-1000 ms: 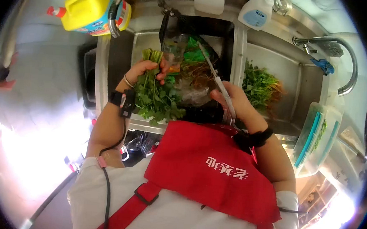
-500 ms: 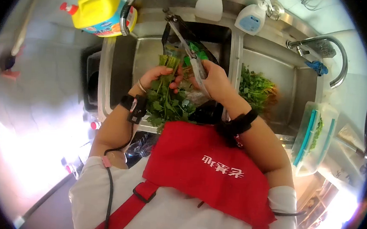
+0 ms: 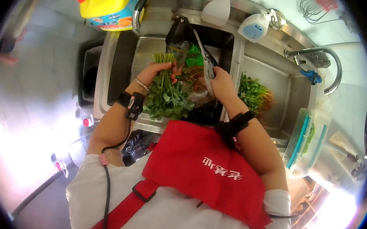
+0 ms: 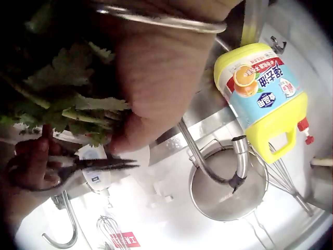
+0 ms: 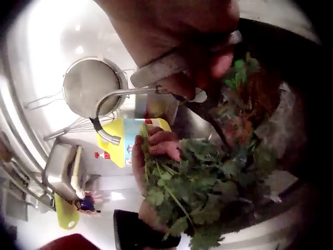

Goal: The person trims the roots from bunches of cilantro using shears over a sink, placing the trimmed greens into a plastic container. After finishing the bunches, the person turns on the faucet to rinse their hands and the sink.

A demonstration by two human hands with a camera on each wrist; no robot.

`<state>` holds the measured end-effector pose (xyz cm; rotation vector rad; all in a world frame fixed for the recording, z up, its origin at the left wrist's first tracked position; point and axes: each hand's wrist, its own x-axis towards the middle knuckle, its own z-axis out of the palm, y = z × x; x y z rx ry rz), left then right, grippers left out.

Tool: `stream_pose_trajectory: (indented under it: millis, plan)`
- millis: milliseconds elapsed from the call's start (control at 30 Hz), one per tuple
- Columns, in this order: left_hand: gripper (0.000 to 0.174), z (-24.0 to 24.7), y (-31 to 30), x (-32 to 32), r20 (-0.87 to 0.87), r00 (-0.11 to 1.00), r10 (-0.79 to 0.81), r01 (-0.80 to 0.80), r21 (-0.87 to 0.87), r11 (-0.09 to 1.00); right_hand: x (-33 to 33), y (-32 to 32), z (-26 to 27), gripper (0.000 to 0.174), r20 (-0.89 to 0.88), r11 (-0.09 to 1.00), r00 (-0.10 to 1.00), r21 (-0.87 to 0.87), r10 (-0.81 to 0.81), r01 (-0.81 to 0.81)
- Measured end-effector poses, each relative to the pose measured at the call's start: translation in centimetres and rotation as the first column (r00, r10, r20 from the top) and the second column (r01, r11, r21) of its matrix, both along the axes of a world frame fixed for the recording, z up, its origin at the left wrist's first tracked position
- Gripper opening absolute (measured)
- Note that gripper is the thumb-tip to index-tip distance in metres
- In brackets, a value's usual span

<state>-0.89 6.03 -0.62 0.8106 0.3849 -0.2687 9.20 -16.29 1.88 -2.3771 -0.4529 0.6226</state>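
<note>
My left hand [image 3: 153, 72] grips a bunch of leafy coriander [image 3: 167, 99], its cut-looking stem ends upward and its leaves hanging toward me. A pair of scissors [image 3: 209, 76] is in my right hand [image 3: 225, 87], fingers through the handles and blades pointing away from me. Just right of the bunch, the blades [image 4: 112, 163] show close together in the left wrist view. Below both hands, a black plastic bag [image 3: 223, 41] in the sink holds brown roots [image 3: 196, 73], green packaging [image 3: 194, 56] and clear plastic.
More coriander with roots [image 3: 254, 93] lies in the right sink basin [image 3: 282, 108]. A yellow detergent jug [image 3: 108, 5], white spray bottle [image 3: 216, 9] and pump bottle [image 3: 255, 27] stand along the back. A tap [image 3: 337, 65] arches at right, near a lidded plastic box [image 3: 305, 143].
My right hand has moved the scissors leftward and away from my body, nearer the bunch. My left hand has kept its grip on the coriander and shifted slightly right.
</note>
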Motion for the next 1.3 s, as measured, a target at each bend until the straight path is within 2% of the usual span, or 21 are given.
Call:
stream_pose_trajectory:
  millis: [100, 167, 233, 267, 333, 367, 433, 500, 533, 567, 600, 633, 700, 767, 833, 867, 967, 1033, 1100, 1233, 1300]
  plan:
    - [0.023, 1.2, -0.5, 0.0, -0.105, 0.990, 0.090, -0.087, 0.032, 0.996, 0.1, 0.4, -1.5, 0.048, -0.069, 1.000, 0.998, 0.027, -0.002, 0.004]
    - [0.022, 2.1, -0.6, 0.2, -0.088, 0.993, 0.080, -0.075, 0.057, 0.996, 0.1, 0.5, -1.9, 0.049, -0.107, 0.998, 0.994, 0.051, -0.017, 0.022]
    - [0.021, 2.2, -0.6, 0.3, -0.070, 0.996, 0.063, -0.057, 0.080, 0.995, 0.1, 0.3, -1.8, 0.050, -0.200, 0.975, 0.980, 0.213, -0.016, 0.059]
    - [0.021, 2.1, -0.5, 0.5, -0.053, 0.998, 0.045, -0.040, 0.090, 0.995, 0.1, -0.1, -1.7, 0.050, -0.196, 0.975, 0.980, 0.212, -0.019, 0.061]
    - [0.020, 2.8, -0.6, 0.8, -0.030, 0.999, 0.027, -0.024, 0.103, 0.994, 0.1, -1.0, -0.7, 0.049, -0.305, 0.974, 0.952, 0.215, 0.001, 0.068]
    - [0.020, 3.3, -0.6, 1.1, 0.009, 1.000, 0.000, -0.001, 0.180, 0.984, 0.1, -1.6, 0.0, 0.049, -0.299, 0.974, 0.954, 0.217, 0.000, 0.068]
    - [0.019, 4.4, -0.9, 1.3, 0.051, 0.998, -0.036, 0.021, 0.264, 0.964, -0.1, -3.2, 2.3, 0.032, -0.445, 0.965, 0.889, 0.168, -0.108, 0.201]
    - [0.016, 5.2, -1.3, 1.9, 0.242, 0.959, -0.147, 0.019, 0.463, 0.886, -0.1, -5.4, 3.0, 0.032, -0.461, 0.949, 0.881, 0.218, -0.104, 0.226]
    - [0.016, 6.0, -1.7, 2.2, 0.251, 0.955, -0.160, 0.024, 0.470, 0.882, 0.0, -6.6, 3.2, 0.032, -0.479, 0.937, 0.866, 0.215, -0.146, 0.277]
    - [0.016, 6.8, -2.3, 2.5, 0.267, 0.937, -0.227, 0.041, 0.559, 0.828, 0.1, -8.1, 3.4, 0.032, -0.497, 0.920, 0.847, 0.212, -0.188, 0.329]
    - [0.017, 7.8, -3.1, 2.8, 0.276, 0.914, -0.296, 0.053, 0.643, 0.764, 0.2, -10.0, 2.7, 0.030, -0.472, 0.917, 0.866, 0.248, -0.166, 0.311]
    - [0.017, 8.9, -4.0, 3.3, 0.284, 0.905, -0.318, 0.062, 0.650, 0.758, 0.2, -11.6, 2.3, 0.030, -0.464, 0.908, 0.867, 0.260, -0.180, 0.327]
    - [0.017, 11.1, -6.4, 4.3, 0.266, 0.824, -0.500, 0.147, 0.753, 0.642, -0.2, -14.6, 2.3, 0.038, -0.500, 0.859, 0.831, 0.285, -0.245, 0.424]
    - [0.018, 12.4, -9.5, 5.5, 0.286, 0.794, -0.536, 0.183, 0.728, 0.660, -0.8, -17.2, 2.7, 0.039, -0.501, 0.820, 0.808, 0.291, -0.309, 0.493]
    - [0.018, 14.5, -13.0, 6.9, 0.241, 0.671, -0.702, 0.219, 0.839, 0.498, -1.9, -19.8, 2.4, 0.039, -0.491, 0.808, 0.786, 0.243, -0.375, 0.537]
    - [0.020, 14.8, -14.8, 7.6, 0.211, 0.613, -0.762, 0.179, 0.902, 0.394, -2.7, -21.0, 2.7, 0.031, -0.516, 0.745, 0.757, 0.296, -0.402, 0.597]
    - [0.022, 15.9, -20.6, 9.8, 0.284, 0.456, -0.844, 0.139, 0.913, 0.383, -3.9, -25.3, 0.8, 0.031, -0.548, 0.676, 0.726, 0.346, -0.417, 0.650]
    - [0.024, 16.0, -24.5, 11.2, 0.290, 0.389, -0.874, 0.142, 0.919, 0.368, -4.6, -27.8, 0.0, 0.034, -0.498, 0.664, 0.732, 0.351, -0.464, 0.660]
    - [0.026, 16.0, -28.2, 12.5, 0.332, 0.264, -0.905, 0.038, 0.934, 0.354, -5.4, -29.9, -0.5, 0.030, -0.512, 0.658, 0.715, 0.332, -0.476, 0.676]
    - [0.027, 15.4, -34.6, 14.7, 0.370, 0.157, -0.916, 0.074, 0.920, 0.384, -6.4, -33.9, -0.5, 0.031, -0.514, 0.621, 0.682, 0.321, -0.520, 0.715]
    - [0.027, 15.3, -37.2, 15.5, 0.365, 0.157, -0.918, 0.088, 0.921, 0.381, -6.7, -35.7, -0.3, 0.032, -0.514, 0.606, 0.669, 0.318, -0.536, 0.729]
